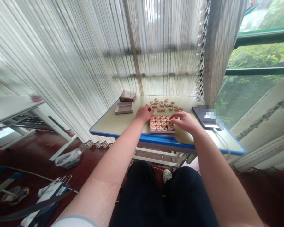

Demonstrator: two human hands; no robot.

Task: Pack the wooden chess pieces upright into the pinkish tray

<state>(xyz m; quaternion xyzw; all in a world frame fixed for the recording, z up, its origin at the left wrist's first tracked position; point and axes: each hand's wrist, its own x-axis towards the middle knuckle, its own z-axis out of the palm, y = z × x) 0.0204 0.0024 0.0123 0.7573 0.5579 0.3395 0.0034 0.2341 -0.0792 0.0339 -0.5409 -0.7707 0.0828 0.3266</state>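
A shallow lilac box (162,132) lies at the table's front edge, holding rows of round wooden Chinese chess pieces (158,124) with red or dark characters. My left hand (144,113) is at the box's far left corner, its fingers curled together; whatever they hold is hidden. From the right, my right hand (184,121) reaches over the box rim. Its bent fingers stand somewhat apart, with the tips at a piece in the far right corner. Beyond the box, loose chess pieces (163,109) are scattered, some overlapping.
On the cream, blue-edged table (106,123) are an open lilac lid (124,107) and a brown box (128,96) at left. A phone (204,118) with a white cable (223,142) lies right. Curtains hang behind; bags (69,158) lie on the floor.
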